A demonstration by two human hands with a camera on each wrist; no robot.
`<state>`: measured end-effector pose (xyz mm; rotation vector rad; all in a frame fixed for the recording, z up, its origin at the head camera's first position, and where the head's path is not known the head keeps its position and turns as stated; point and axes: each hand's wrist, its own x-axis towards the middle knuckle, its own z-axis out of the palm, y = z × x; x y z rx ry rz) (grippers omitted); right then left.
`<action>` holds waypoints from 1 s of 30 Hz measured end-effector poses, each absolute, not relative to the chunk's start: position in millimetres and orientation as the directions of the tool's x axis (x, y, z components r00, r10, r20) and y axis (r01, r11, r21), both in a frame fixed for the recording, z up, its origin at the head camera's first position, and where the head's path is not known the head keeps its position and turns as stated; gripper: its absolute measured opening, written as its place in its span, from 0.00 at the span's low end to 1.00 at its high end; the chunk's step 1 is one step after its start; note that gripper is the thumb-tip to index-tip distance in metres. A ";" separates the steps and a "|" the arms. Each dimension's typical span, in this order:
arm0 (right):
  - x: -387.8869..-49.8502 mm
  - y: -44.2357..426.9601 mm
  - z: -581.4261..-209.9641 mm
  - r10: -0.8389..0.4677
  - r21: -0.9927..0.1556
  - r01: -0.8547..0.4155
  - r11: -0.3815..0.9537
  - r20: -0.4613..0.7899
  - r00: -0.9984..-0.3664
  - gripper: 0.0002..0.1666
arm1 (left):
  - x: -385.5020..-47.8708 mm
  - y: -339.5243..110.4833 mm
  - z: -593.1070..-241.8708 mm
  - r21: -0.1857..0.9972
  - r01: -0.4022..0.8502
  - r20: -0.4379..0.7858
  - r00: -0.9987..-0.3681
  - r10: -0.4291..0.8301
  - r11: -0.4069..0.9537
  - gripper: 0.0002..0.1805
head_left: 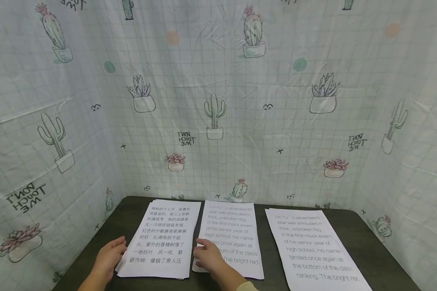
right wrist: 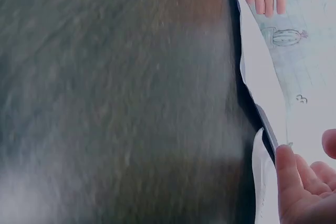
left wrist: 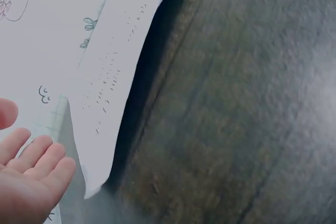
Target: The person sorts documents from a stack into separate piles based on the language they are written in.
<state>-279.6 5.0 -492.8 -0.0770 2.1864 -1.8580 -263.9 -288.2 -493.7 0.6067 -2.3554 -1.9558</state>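
Observation:
My left hand (head_left: 108, 256) is at the left edge of a paper stack (head_left: 160, 238) printed with Chinese characters. In the left wrist view that hand (left wrist: 34, 182) shows extended, slightly bent fingers and holds nothing. My right hand (head_left: 212, 258) hovers over the left side of a middle stack (head_left: 236, 230) with English text, near the Chinese stack's right edge. In the right wrist view its fingers (right wrist: 286, 174) look relaxed, close to the paper edge; whether they touch it I cannot tell. The Chinese stack's sheets sit slightly uneven at the corners.
A third paper stack (head_left: 313, 250), also in English, lies slanted at the right of the dark table (head_left: 273, 279). Behind and on both sides hangs a pale curtain (head_left: 240, 153) with cactus prints.

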 end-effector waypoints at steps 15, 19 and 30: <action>-289.3 55.5 -489.0 -0.183 -0.954 0.099 0.282 -0.155 -0.971 0.31 | -272.5 -247.2 -488.5 0.959 -0.240 -0.195 -0.944 -0.267 0.148 0.30; -291.7 68.9 -485.9 -0.169 -0.952 0.095 0.291 -0.149 -0.974 0.32 | -275.2 -233.5 -488.7 0.968 -0.188 -0.150 -0.964 -0.219 0.167 0.29; -293.1 102.4 -478.3 -0.119 -0.944 0.068 0.323 -0.112 -0.986 0.32 | -289.0 -194.1 -488.3 0.964 -0.158 -0.129 -0.981 -0.144 0.213 0.30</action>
